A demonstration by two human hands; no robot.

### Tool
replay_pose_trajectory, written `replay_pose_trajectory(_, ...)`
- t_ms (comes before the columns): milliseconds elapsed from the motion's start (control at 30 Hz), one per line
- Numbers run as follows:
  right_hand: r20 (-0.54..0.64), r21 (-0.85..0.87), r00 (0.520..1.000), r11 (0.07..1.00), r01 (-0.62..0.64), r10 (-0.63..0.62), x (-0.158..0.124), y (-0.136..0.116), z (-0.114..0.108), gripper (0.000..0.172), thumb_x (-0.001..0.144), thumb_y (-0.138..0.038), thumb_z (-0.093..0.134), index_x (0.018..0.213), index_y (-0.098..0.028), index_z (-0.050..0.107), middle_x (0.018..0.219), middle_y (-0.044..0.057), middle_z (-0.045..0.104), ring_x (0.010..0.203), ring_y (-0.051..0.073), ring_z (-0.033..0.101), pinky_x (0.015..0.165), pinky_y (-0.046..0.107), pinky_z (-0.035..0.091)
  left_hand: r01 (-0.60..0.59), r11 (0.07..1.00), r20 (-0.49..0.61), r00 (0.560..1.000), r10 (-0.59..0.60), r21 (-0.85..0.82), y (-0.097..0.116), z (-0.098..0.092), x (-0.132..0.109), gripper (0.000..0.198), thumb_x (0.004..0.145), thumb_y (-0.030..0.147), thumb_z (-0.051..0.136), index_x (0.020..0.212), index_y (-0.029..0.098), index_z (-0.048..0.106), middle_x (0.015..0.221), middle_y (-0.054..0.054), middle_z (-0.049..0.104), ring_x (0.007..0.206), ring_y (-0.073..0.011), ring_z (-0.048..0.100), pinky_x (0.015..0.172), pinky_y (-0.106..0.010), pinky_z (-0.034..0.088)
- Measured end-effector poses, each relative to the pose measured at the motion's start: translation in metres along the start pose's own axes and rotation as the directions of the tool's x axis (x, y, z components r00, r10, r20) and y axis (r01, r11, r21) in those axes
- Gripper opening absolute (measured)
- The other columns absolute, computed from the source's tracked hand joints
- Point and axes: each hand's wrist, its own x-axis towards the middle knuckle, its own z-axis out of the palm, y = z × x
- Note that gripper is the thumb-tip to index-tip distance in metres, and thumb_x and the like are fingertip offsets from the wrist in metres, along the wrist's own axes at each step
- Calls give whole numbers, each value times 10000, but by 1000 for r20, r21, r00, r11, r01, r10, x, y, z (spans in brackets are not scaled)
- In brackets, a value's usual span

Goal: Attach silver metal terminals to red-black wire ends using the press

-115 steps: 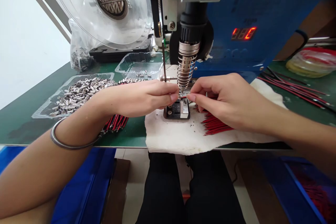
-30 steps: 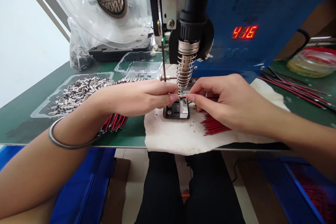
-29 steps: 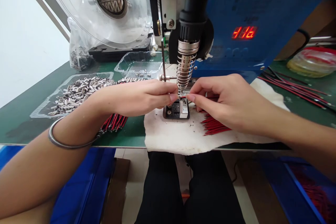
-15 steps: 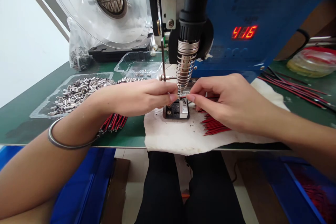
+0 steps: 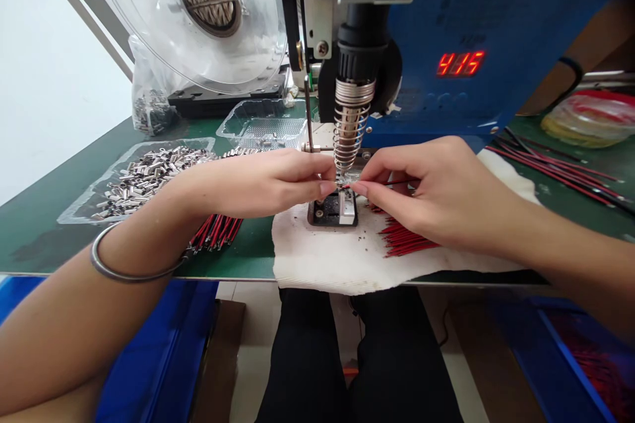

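My left hand (image 5: 270, 182) is closed in a pinch beside the soldering iron's tip. Its fingers hide whatever small piece they hold. From the other side, my right hand (image 5: 426, 188) pinches a thin red-and-black wire (image 5: 403, 182), whose end reaches in under the tip. The soldering iron (image 5: 348, 122), wrapped in a wire spring, points down between both hands. Just below the fingertips stands a small pale metal block (image 5: 347, 213) on a black base (image 5: 325, 215). Under my right hand lies a bundle of red wires (image 5: 404, 239) on a white cloth (image 5: 322, 261).
A clear tray (image 5: 74, 217) of small metal cylinders stands left, with another clear tray (image 5: 231, 125) behind. Red-and-black wires (image 5: 215, 232) lie below my left wrist. The blue machine (image 5: 426, 106) carries a red display (image 5: 460, 63). More wires (image 5: 560, 168) lie right.
Both hands stay almost in place at the iron's tip, with only a slight shift of the right fingers and wire. The red display has gone from 416 to 415.
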Motion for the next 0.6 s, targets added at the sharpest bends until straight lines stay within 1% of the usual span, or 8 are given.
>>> replay_pose_trajectory(67, -15, -40, 1000, 999, 17, -17, 0, 1, 0, 208, 999, -315, 684, 819, -250, 766, 625, 7, 702, 574, 194, 586, 673, 372, 398, 19, 1000, 61, 998, -19, 0, -1, -1, 1, 261, 1110, 377, 579, 1126, 206, 775, 962, -44, 758, 939, -216, 699, 898, -331, 544)
replay_pose_trajectory(133, -25, -55, 999, 998, 29, -30, 0, 2, -1, 202, 985, -309, 680, 816, -249, 772, 652, 17, 729, 575, 195, 586, 669, 372, 398, 12, 1000, 80, 997, -12, 3, -1, -2, 1, 272, 1117, 375, 564, 1151, 199, 769, 960, -46, 756, 947, -215, 697, 898, -322, 537)
replay_pose_trajectory(233, -22, -30, 999, 998, 47, -48, 0, 2, 0, 196, 967, -265, 664, 809, -243, 779, 693, 19, 762, 579, 186, 604, 667, 364, 407, -14, 1000, 74, 997, 13, 9, -1, -2, 2, 281, 1125, 371, 546, 1172, 206, 768, 965, -40, 760, 936, -208, 696, 893, -311, 532)
replay_pose_trajectory(333, -13, -12, 998, 998, 62, -62, 1, 2, 0, 206, 977, -262, 661, 811, -236, 780, 707, 18, 771, 576, 178, 602, 662, 363, 406, 12, 1000, 78, 997, -12, -1, -1, -2, 2, 283, 1120, 388, 561, 1195, 218, 774, 1000, -43, 772, 936, -215, 693, 910, -325, 534)
replay_pose_trajectory(467, -1, -15, 998, 998, 56, -56, 1, 3, 0, 214, 1007, -277, 673, 826, -235, 780, 681, 8, 746, 568, 177, 588, 658, 364, 399, 57, 998, 61, 997, -57, -9, -1, -1, 1, 285, 1113, 391, 566, 1192, 231, 787, 1010, -50, 769, 921, -224, 687, 878, -342, 536)
replay_pose_trajectory(600, 11, 5, 1000, 1000, 23, -23, 1, 2, 0, 210, 1028, -288, 686, 851, -242, 789, 623, -9, 692, 572, 182, 589, 673, 359, 418, 58, 998, 43, 997, -59, 5, -2, -1, 0, 291, 1118, 392, 546, 1179, 245, 790, 1032, -48, 769, 909, -219, 682, 850, -340, 535)
